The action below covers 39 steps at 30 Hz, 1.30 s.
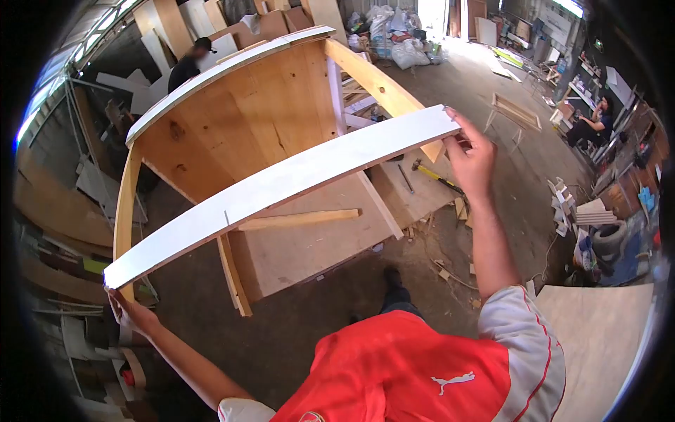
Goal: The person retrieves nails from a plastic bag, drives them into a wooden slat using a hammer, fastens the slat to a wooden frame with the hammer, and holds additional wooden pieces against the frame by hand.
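A long white board point(281, 186) with a brown edge lies across the view, raised in front of a wooden frame. My right hand point(471, 151) grips its right end, fingers closed round it. At the lower left end, my left hand point(131, 313) pinches the other tip. Behind the board stands the frame's wooden panel point(232, 116), with a white-topped curved rail above it. A wooden bar point(380, 84) juts forward from the frame's right side, and another wooden bar point(126, 204) stands at its left.
Below is a work table point(309, 246) with a loose wood strip point(302, 219) and a hammer point(436, 176). One person point(186, 70) is behind the frame; another person point(594, 126) sits at the far right. Wood scraps point(443, 271) litter the floor.
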### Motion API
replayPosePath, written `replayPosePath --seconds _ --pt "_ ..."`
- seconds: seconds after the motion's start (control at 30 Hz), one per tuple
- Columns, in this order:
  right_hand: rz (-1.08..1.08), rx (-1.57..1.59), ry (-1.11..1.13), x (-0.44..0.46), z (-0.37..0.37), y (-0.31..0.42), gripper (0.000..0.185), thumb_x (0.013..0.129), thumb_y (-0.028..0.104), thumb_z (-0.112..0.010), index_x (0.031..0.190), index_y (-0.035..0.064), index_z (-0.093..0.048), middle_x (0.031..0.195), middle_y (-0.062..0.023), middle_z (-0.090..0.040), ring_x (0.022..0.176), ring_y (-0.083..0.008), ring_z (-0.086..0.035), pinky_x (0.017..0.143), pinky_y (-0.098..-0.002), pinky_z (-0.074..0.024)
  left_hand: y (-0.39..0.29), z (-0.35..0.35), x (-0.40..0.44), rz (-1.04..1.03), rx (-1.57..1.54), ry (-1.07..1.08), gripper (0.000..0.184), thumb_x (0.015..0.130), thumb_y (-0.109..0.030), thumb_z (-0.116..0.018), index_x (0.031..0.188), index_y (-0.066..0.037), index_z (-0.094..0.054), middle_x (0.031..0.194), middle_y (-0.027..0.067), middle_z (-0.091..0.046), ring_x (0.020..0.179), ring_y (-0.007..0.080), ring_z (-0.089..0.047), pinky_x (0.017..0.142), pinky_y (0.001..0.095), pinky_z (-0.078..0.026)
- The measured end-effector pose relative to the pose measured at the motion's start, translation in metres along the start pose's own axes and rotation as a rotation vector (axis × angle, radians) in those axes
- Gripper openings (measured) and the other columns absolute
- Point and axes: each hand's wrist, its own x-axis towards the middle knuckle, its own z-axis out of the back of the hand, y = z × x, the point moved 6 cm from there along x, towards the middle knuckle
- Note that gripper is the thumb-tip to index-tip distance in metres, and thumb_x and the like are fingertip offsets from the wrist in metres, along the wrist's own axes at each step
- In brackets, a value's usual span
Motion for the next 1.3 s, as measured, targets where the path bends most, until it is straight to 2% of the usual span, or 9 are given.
replayPosePath --seconds 0.1,0.17,0.27,0.37,0.47,0.57,0.87,0.97,1.3 --pt "-0.094 0.015 0.034 -0.003 -0.005 -0.005 0.047 0.087 -0.009 -0.061 0.132 0.0048 -0.068 0.119 -0.0098 -0.074 0.093 -0.0070 -0.066 0.073 -0.0250 -0.0530 0.037 0.006 0.014 -0.013 -0.159 0.055 0.045 0.100 -0.037 -0.067 0.119 0.004 -0.068 0.117 0.0109 -0.069 0.106 0.0217 -0.064 0.096 0.0375 -0.050" --pt "-0.069 0.033 0.034 -0.005 -0.006 -0.023 0.048 0.090 -0.009 -0.059 0.136 0.0042 -0.065 0.120 -0.0094 -0.074 0.094 -0.0097 -0.067 0.078 -0.0272 -0.0539 0.014 0.001 0.003 0.020 -0.022 0.076 0.044 0.101 -0.039 -0.065 0.117 0.002 -0.070 0.112 0.0090 -0.070 0.102 0.0187 -0.065 0.092 0.0357 -0.051" --pt "-0.054 0.049 0.077 -0.002 -0.006 -0.038 0.045 0.096 -0.006 -0.061 0.141 0.0002 -0.059 0.130 -0.0111 -0.068 0.109 -0.0162 -0.066 0.092 -0.0308 -0.0536 -0.005 -0.001 -0.009 0.017 -0.182 -0.013 0.040 0.097 -0.031 -0.074 0.114 0.006 -0.070 0.107 0.0088 -0.070 0.099 0.0167 -0.063 0.089 0.0331 -0.050" --pt "0.002 0.104 0.100 -0.001 0.000 -0.051 0.043 0.099 -0.006 -0.059 0.142 -0.0017 -0.057 0.137 -0.0114 -0.064 0.119 -0.0191 -0.063 0.098 -0.0333 -0.0522 0.002 -0.001 -0.009 0.054 -0.282 -0.016 0.045 0.099 -0.035 -0.072 0.116 0.007 -0.070 0.102 0.0062 -0.070 0.091 0.0097 -0.062 0.080 0.0258 -0.049" --pt "-0.006 0.023 0.106 0.000 -0.007 -0.047 0.044 0.098 -0.004 -0.061 0.142 0.0009 -0.058 0.137 -0.0116 -0.065 0.116 -0.0193 -0.065 0.096 -0.0338 -0.0538 0.001 -0.009 -0.009 0.080 -0.457 0.058 0.043 0.103 -0.036 -0.064 0.116 0.004 -0.071 0.103 0.0051 -0.072 0.091 0.0103 -0.065 0.081 0.0265 -0.050" --pt "-0.048 -0.034 0.124 0.000 -0.005 -0.046 0.044 0.098 -0.003 -0.062 0.142 0.0023 -0.059 0.136 -0.0118 -0.066 0.114 -0.0198 -0.066 0.095 -0.0343 -0.0544 -0.016 -0.009 -0.016 0.177 -0.506 -0.097 0.041 0.103 -0.036 -0.064 0.113 0.004 -0.072 0.100 0.0047 -0.073 0.092 0.0107 -0.066 0.083 0.0273 -0.050" --pt "-0.042 -0.053 0.143 0.004 -0.005 -0.056 0.043 0.098 0.000 -0.064 0.141 -0.0013 -0.058 0.134 -0.0122 -0.067 0.112 -0.0183 -0.066 0.096 -0.0339 -0.0534 0.002 0.006 -0.008 -0.019 -0.440 -0.064 0.034 0.103 -0.034 -0.064 0.103 0.000 -0.071 0.096 0.0016 -0.071 0.088 0.0081 -0.065 0.084 0.0279 -0.050" --pt "0.043 -0.043 0.116 0.005 -0.006 -0.051 0.042 0.099 0.001 -0.063 0.141 0.0067 -0.062 0.121 -0.0067 -0.070 0.102 -0.0140 -0.066 0.090 -0.0304 -0.0525 0.003 0.004 -0.010 -0.011 -0.526 -0.030 0.036 0.103 -0.037 -0.064 0.102 -0.001 -0.070 0.096 0.0014 -0.071 0.088 0.0074 -0.064 0.082 0.0275 -0.050" --pt "-0.025 0.087 0.186 0.008 -0.007 -0.062 0.043 0.100 -0.005 -0.057 0.143 -0.0029 -0.055 0.137 -0.0133 -0.063 0.118 -0.0191 -0.063 0.100 -0.0339 -0.0507 0.001 -0.009 -0.008 -0.054 -0.636 0.064 0.052 0.099 -0.044 -0.065 0.125 0.001 -0.059 0.120 0.0169 -0.069 0.116 0.0296 -0.066 0.105 0.0433 -0.050"
